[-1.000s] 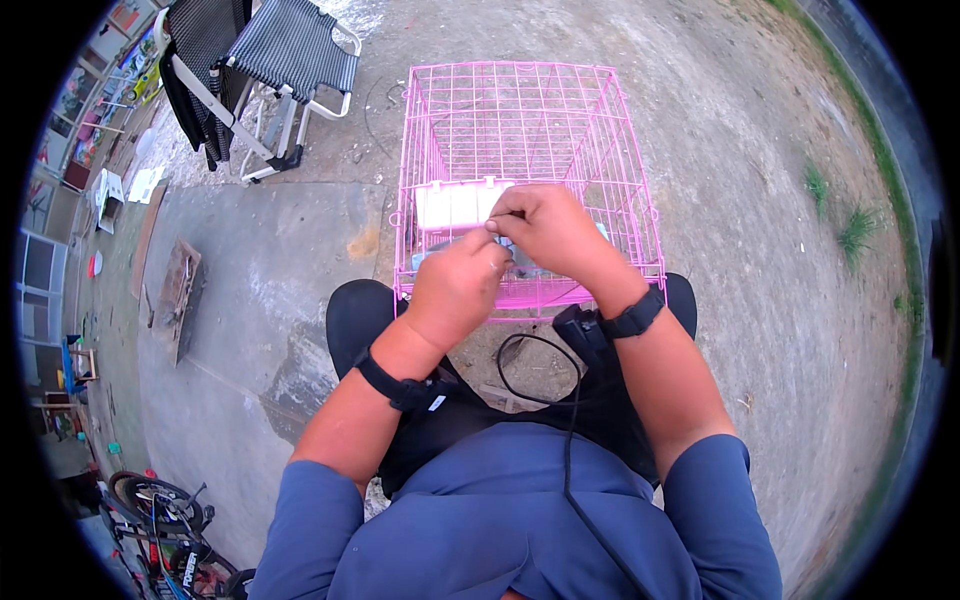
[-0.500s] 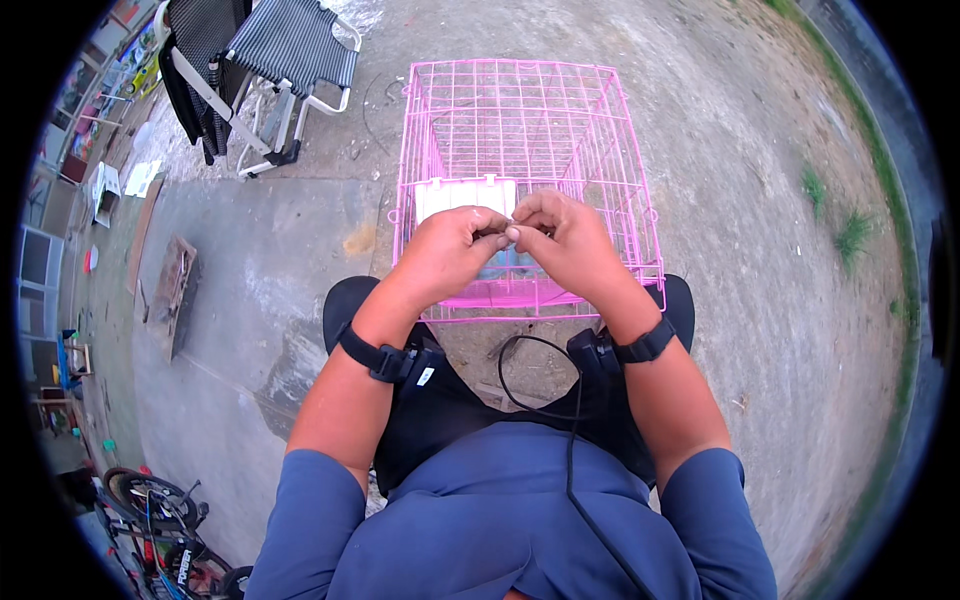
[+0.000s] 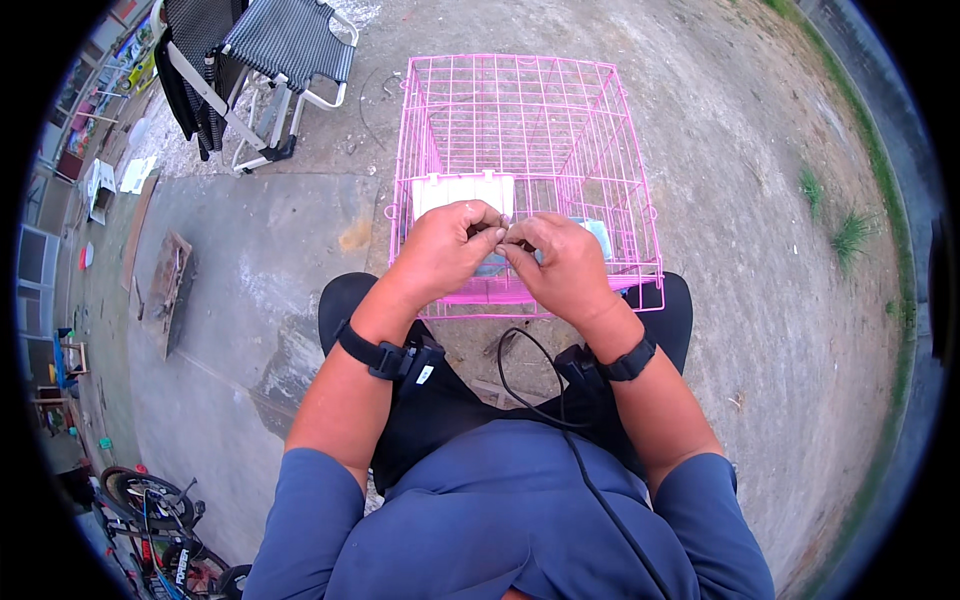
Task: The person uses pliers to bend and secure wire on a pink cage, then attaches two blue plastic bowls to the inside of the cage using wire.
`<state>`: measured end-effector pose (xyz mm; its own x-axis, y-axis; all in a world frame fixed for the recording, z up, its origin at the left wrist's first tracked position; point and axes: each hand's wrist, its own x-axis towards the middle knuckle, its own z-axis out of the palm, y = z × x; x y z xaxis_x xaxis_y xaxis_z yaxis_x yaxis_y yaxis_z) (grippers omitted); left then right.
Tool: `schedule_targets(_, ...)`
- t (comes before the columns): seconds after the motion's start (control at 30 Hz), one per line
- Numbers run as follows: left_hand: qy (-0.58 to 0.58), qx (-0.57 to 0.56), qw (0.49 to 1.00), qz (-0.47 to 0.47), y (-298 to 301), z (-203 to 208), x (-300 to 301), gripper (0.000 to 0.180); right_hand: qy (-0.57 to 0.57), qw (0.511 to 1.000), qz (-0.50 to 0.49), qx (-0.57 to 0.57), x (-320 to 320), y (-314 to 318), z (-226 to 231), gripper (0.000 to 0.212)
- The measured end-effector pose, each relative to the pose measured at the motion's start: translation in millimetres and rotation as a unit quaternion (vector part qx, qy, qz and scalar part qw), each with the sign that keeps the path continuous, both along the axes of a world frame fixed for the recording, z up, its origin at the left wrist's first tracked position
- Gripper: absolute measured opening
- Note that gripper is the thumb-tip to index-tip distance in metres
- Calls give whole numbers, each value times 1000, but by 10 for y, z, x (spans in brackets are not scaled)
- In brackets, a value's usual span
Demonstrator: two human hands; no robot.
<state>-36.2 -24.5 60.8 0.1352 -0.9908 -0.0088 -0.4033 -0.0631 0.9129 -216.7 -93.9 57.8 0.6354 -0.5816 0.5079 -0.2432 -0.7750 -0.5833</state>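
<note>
My left hand and my right hand meet fingertip to fingertip over the near part of a pink wire cage. The fingers of both are bent, thumbs against forefingers. Whatever they pinch is too small or too covered to name. Under the left hand's knuckles, a white plastic box or panel sits at the cage's left side. Beside the right hand shows a pale blue and white item, partly covered. My hands hide the middle of the cage's near side.
The cage stands between and beyond my knees. A folding chair stands at the far left. A dirty board lies on the concrete, and bicycles are at the near left. A black cable runs over my lap.
My right hand has turned and shifted slightly down, its fingers now more curled toward the left fingertips. The pale item beside it has come into sight. The left hand stays nearly in place.
</note>
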Motion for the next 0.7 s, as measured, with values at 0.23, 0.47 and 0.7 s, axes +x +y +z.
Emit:
schedule_targets(0.23, 43, -1, 999, 21, 19, 15, -5, 11, -24, 1000, -5, -5, 18, 4, 6, 8)
schedule_targets(0.47, 101, -1, 992, 69, 110, -12, 9, 12, -1, 981, -31, 192, -50, -98, 12, 9)
schedule_targets(0.7, -139, -201, 969, -19, 269, -22, -116, 13, 10, 982, -40, 183, 125, -328, 64, 14)
